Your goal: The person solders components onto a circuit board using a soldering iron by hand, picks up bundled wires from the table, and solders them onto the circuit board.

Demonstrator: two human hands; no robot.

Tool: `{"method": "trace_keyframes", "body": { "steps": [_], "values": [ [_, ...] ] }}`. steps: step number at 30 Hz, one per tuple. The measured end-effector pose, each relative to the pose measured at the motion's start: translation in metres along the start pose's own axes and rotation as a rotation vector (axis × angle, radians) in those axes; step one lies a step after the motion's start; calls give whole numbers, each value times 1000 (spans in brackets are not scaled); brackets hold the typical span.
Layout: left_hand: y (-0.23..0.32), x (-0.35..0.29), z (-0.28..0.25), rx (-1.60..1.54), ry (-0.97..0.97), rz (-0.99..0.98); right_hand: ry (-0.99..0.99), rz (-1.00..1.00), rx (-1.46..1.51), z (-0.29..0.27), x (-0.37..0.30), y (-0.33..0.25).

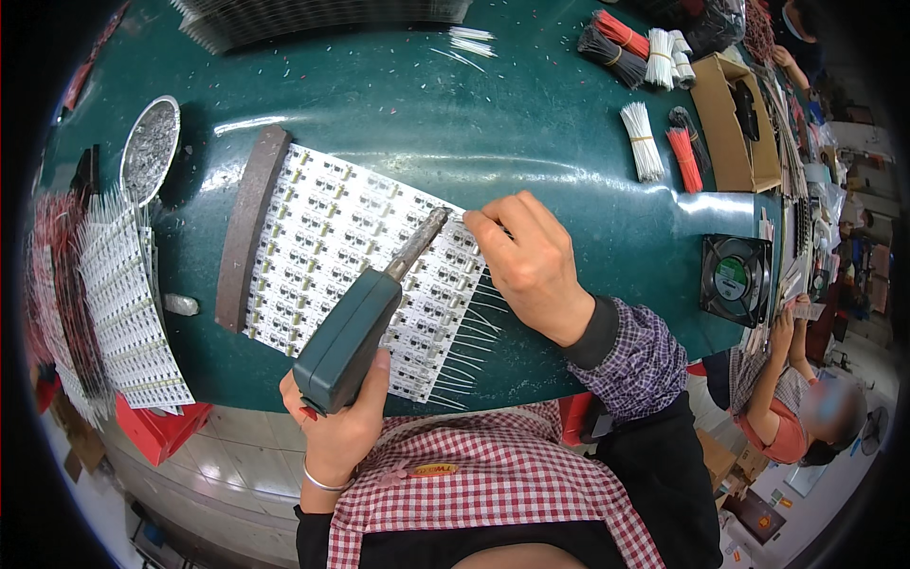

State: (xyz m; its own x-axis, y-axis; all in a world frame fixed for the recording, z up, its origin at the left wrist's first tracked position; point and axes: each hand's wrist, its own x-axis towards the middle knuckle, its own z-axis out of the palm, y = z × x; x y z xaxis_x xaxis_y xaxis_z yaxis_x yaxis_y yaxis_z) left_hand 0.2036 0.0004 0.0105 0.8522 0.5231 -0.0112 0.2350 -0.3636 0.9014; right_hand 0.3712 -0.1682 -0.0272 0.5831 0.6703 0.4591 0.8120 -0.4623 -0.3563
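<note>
My left hand [343, 425] is closed around a dark green soldering gun [349, 332]. Its metal tip rests at the upper right corner of a white panel of circuit boards [327, 223]. Right beside that tip, my right hand [531, 261] pinches at the panel's edge; what its fingertips hold is too small or hidden to make out. Thin white wires [463, 365] stick out from the panel's right edge below my right hand. Along the panel's left edge lies a dark brown bar [248, 232].
At left are a silvery dish [152, 142] and stacked wired panels [128, 294]. Wire bundles [643, 142], a cardboard box [725, 123] and a black fan [737, 278] stand at right. More panels [313, 19] lie at the back. Another person [782, 389] sits at the right.
</note>
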Motion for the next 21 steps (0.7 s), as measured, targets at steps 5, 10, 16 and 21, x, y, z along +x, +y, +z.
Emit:
{"method": "trace_keyframes", "body": {
  "steps": [5,10,16,21],
  "values": [
    [2,7,-1,-11,-19,58,6,4,-13,0,0,-2],
    [6,8,-1,-34,-24,38,-29,-10,-48,0,-3,-3],
    [4,6,-1,-33,-17,45,-32,-14,-53,1,-4,-2],
    [5,6,-2,-14,-29,14,-38,-12,-52,1,-3,-3]
  ]
}}
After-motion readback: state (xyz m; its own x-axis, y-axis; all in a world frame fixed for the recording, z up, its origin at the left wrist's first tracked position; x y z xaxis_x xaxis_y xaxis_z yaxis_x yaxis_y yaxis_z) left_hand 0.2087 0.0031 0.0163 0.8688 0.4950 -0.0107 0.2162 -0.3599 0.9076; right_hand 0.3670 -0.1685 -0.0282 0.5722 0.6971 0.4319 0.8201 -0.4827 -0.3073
